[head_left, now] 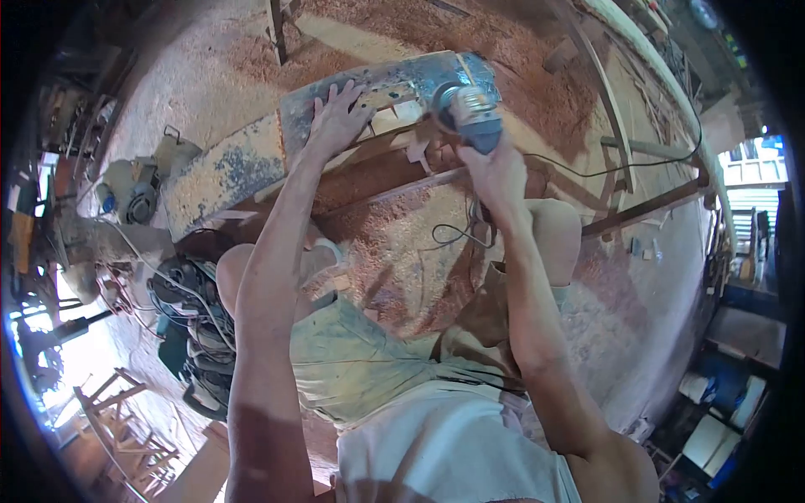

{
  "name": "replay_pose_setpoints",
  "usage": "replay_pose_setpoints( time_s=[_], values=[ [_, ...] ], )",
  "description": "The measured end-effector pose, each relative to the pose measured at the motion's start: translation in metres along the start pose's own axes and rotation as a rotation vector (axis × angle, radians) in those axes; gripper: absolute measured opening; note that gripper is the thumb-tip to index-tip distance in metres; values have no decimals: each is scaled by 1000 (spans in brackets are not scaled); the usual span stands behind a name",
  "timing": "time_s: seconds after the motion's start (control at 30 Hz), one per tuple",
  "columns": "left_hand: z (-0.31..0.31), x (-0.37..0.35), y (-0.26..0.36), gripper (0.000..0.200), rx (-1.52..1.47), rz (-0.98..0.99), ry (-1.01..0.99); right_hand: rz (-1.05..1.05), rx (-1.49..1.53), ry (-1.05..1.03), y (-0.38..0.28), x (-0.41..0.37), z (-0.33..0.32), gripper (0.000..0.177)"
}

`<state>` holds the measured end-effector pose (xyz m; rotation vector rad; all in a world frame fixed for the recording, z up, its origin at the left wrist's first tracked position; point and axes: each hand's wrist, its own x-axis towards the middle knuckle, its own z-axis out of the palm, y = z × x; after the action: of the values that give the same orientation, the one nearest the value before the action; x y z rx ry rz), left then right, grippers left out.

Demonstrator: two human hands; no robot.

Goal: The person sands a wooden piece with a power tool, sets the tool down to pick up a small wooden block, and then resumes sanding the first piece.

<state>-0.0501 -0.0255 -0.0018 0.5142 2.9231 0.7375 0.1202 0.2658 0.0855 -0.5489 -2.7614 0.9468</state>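
My right hand [496, 174] is wrapped round the body of an angle grinder [476, 119]. The grinder's round disc end faces left, over the right part of a paint-stained, worn bench top [310, 105]. With fingers spread, my left hand [340, 124] lies on that bench top, to the left of the grinder. Between the two hands, a pale strip of wood [390, 120] runs along the near edge of the bench. The underside of the disc is hidden.
A black power cord [587, 174] trails from the grinder side to the right, with a loop [453, 236] hanging between my knees. Reddish sawdust [402, 251] covers the floor. Dusty power tools [138, 197] stand at left, and wooden bars [646, 205] at right.
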Motion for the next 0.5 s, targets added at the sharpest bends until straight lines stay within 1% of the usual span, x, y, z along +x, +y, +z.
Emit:
replay_pose_setpoints(
  time_s=[0.03,0.07,0.13,0.17,0.27,0.3,0.37,0.4,0.43,0.47,0.5],
  values=[
    [0,-4,4,82,-21,6,46,-40,150,129,8,4,-3,51],
    [1,-11,8,84,-44,11,92,-16,286,109,18,7,-11,47],
    [5,-36,24,80,70,178,140,35,558,80,15,12,-45,40],
    [7,-44,33,77,124,265,162,109,619,81,16,13,-59,34],
    [23,-44,22,70,335,414,275,230,825,115,24,15,-90,34],
    [24,-44,18,64,347,454,296,292,834,143,26,17,-97,33],
    [26,-40,16,55,366,548,336,309,879,148,38,20,-104,34],
    [23,-42,24,51,305,569,341,318,901,157,44,19,-108,35],
    [14,-48,35,47,244,585,346,299,876,168,46,18,-111,41],
    [9,-55,46,44,180,595,349,305,872,177,49,17,-113,40],
    [10,-66,63,45,115,624,180,307,865,182,52,17,-115,39]
  ],
)
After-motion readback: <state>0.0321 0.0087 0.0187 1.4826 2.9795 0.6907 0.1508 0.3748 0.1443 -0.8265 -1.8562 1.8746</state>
